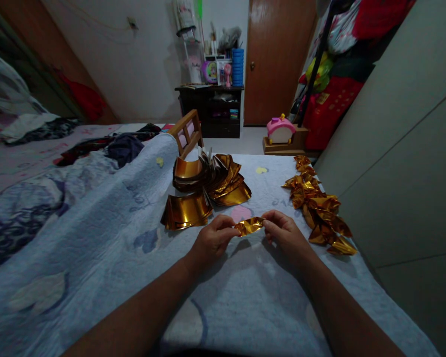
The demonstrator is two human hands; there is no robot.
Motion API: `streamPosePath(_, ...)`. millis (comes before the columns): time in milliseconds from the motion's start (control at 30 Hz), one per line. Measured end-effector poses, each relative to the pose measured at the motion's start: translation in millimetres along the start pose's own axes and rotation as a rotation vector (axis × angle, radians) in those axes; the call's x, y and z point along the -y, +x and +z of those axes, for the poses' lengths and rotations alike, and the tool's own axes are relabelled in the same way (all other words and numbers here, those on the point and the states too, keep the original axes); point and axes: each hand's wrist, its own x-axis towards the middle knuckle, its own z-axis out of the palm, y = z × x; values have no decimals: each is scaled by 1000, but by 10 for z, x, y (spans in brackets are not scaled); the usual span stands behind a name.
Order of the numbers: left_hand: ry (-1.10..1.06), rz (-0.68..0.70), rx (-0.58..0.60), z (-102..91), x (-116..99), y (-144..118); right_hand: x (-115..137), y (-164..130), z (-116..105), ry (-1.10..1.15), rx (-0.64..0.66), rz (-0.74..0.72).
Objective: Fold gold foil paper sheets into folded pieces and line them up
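Head camera view, looking forward and down over my own two forearms, which reach in from the bottom edge onto a pale blue quilt [107,248] spread over a bed.

My left hand [212,241] and my right hand [285,233] meet near the middle of the view, just above the quilt. Between them I hold a small folded gold paper [250,225], a narrow crumpled strip lying roughly level. The thumb and fingertips of my left hand are pressed together, pinching its left end; the thumb and fingertips of my right hand are pressed together on its right end. The other fingers of both hands are curled in.

Just beyond my left hand lies a stack of flat gold sheets [188,210], curling upward at the edges. Behind it sits a fanned heap of gold sheets [215,178], bent into arcs and leaning on one another.

To the right of my right hand, a row of finished folded gold pieces [317,203] runs along the quilt's edge, close to a plain grey cabinet wall [401,148].

Farther back stand a small wooden chair back [186,130], a pink toy [280,130] on the floor, a dark shelf unit [213,106] and a brown door [278,59]. Rumpled clothes [122,146] lie on the bed at the left.
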Motion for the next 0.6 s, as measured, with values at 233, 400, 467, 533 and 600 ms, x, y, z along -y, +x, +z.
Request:
streamPosePath(233, 42, 40, -2, 14, -26, 26, 16, -11, 31, -85, 12, -55)
streamPosePath(400, 33, -13, 19, -11, -33, 32, 32, -27, 45, -79, 72, -96)
streamPosePath(467, 26, -46, 23, -20, -22, 26, 34, -31, 50, -85, 75, -94)
streamPosePath(533, 15, -53, 19, -20, -13, 18, 33, -31, 58, -68, 43, -79)
streamPosePath(600, 15, -47, 15, -13, -9, 12, 31, -29, 66, -58, 11, -60)
